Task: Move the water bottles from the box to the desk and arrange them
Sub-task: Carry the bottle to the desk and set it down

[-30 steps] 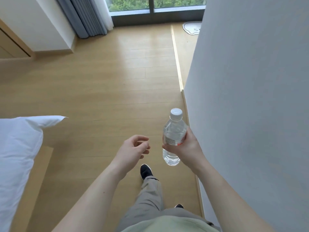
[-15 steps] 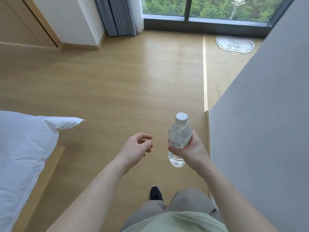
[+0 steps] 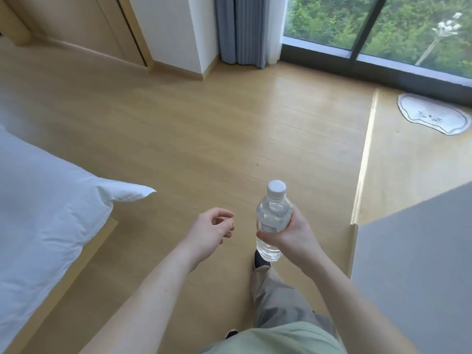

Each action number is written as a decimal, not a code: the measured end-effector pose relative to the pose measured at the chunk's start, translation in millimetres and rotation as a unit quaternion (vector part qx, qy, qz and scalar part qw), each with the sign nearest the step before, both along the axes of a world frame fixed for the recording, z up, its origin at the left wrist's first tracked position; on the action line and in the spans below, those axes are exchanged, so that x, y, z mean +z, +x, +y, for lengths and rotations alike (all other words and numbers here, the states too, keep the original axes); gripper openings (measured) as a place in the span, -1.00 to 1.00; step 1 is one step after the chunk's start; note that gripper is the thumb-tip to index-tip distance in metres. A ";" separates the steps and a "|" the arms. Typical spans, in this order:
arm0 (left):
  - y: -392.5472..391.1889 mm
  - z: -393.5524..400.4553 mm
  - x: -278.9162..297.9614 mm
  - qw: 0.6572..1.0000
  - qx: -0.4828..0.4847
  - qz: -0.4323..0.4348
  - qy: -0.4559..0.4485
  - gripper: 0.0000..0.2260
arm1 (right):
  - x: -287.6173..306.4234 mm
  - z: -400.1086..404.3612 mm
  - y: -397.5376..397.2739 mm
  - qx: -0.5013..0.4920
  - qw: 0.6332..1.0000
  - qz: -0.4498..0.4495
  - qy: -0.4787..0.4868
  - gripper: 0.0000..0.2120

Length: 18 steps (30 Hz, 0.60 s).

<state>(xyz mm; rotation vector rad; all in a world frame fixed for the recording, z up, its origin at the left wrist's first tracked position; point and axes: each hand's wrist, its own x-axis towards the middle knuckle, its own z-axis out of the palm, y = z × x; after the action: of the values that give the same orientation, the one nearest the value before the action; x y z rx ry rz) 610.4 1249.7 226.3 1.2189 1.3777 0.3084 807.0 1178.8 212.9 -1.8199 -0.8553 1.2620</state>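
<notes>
Head view, right hand (image 3: 293, 235) fingers wrapped round upright water bottle (image 3: 272, 221), left hand (image 3: 210, 232) fingers loosely curled, empty

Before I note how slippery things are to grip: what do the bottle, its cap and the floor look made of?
Water bottle: clear, thin plastic, glossy; the floor shows through it, and it is ribbed near the base. Cap: opaque white plastic, matte, apparently ridged on the side. Floor: light wood or wood-look laminate planks, with a satin sheen from window light.
</notes>
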 end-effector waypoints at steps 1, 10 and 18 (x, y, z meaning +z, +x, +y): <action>4.3 14.0 0.6 1.000 0.016 0.002 0.001 -0.88 | 0.1 19.3 6.9 0.016 1.000 0.000 0.000 -0.39; 33.8 116.4 13.4 0.991 0.133 0.015 0.012 -0.88 | 10.3 179.8 52.0 0.169 0.985 0.022 0.023 -0.42; 19.2 181.4 9.3 0.979 0.200 0.023 0.024 -0.87 | 17.0 287.7 39.1 0.267 0.963 0.021 0.045 -0.39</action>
<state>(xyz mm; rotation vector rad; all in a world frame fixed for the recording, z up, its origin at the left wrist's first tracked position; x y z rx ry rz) 629.6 1431.1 235.6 0.9840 1.6618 0.6010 846.2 1466.5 230.0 -1.5325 -1.4175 1.5487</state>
